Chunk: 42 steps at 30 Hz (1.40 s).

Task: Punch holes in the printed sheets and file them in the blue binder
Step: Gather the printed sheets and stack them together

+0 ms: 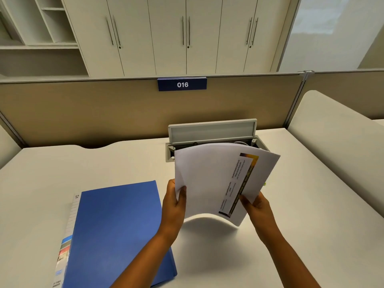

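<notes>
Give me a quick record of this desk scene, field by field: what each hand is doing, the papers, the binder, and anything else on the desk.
left hand: grips the left edge of the printed sheets
right hand: grips the sheets' lower right edge
printed sheets: small stack held above the desk, bowed, one printed page showing
blue binder: closed, flat on the desk, left of the hands
desk: white
cable box: lid raised, behind the sheets
desk number sign: reads 016
hole punch: not in view

a pale tabletop (104, 167) carries a closed blue binder (116, 231) flat near its front edge, left of the middle. at the back edge a cable box (212, 134) is set into the surface, its lid raised.
</notes>
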Tool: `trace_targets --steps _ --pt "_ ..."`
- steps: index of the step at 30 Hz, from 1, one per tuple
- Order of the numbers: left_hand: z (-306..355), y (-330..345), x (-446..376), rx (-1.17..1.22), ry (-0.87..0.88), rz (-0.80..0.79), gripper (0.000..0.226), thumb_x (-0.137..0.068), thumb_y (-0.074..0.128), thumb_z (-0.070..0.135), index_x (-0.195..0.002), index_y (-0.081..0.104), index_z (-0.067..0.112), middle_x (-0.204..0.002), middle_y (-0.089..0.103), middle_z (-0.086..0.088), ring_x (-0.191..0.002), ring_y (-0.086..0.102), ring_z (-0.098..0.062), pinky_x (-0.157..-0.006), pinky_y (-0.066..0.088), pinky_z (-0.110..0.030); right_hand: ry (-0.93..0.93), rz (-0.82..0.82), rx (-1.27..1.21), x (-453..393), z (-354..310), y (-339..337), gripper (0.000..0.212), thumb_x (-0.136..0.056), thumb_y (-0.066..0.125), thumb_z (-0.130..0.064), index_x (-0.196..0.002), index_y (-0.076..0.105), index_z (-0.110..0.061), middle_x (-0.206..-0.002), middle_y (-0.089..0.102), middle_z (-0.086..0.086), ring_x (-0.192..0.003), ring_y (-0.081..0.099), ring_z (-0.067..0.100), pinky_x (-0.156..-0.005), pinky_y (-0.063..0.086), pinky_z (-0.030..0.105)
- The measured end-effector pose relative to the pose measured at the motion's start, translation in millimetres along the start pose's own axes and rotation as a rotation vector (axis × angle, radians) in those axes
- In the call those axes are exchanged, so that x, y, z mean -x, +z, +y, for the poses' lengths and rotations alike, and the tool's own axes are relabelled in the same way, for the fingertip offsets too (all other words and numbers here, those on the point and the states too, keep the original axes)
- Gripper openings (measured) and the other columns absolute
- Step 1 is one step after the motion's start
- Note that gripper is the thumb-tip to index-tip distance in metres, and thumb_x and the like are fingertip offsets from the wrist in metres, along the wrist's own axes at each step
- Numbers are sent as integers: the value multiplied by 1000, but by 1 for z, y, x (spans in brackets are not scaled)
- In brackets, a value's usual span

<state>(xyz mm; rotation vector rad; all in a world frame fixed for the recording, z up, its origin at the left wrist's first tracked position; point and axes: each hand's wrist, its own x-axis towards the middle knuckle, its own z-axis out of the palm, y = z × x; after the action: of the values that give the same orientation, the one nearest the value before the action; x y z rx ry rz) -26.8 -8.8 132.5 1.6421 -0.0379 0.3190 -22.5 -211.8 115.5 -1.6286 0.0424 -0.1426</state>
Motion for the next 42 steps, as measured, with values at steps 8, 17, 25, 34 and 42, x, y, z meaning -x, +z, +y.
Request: trace_targets --steps 8,17,25,34,42 --pt "-12 -5 5 -52 -7 52 16 -94 37 12 -94 42 27 -92 55 4 -82 57 -8 -63 48 -7 -27 -20 122 3 10 2 25 -90 48 -6 -107 49 -24 -97 59 -12 -90 59 9 -65 52 7" --pt "-19 -9 5 -133 9 149 12 -94 39 13 -98 50 11 -84 58 1 -75 57 -9 -60 46 -6 -10 -31 119 6 16 1 26 -91 46 -8 -113 45 -23 -99 57 -16 -91 56 1 -65 50 4" --pt "-22 -17 -9 -79 -90 250 15 -92 48 11 -88 59 20 -80 63 4 -75 59 -14 -63 49 -10 2 89 225 8 23 -7 30 -87 57 -10 -111 49 -26 -104 62 -7 -99 59 14 -82 50 19" --pt "-18 -9 -15 391 -373 414 18 -93 46 8 -82 58 16 -84 62 -1 -76 60 -16 -55 55 -16 443 174 -140 27 37 0 48 -89 52 -32 -131 39 -12 -120 56 9 -107 57 27 -97 44 39" --pt "-30 3 -8 432 -473 439 14 -94 45 9 -85 55 11 -85 62 -4 -80 61 -20 -58 56 -18 413 49 -237 33 27 23 42 -93 47 -12 -131 33 -23 -115 59 5 -99 63 26 -71 56 31"
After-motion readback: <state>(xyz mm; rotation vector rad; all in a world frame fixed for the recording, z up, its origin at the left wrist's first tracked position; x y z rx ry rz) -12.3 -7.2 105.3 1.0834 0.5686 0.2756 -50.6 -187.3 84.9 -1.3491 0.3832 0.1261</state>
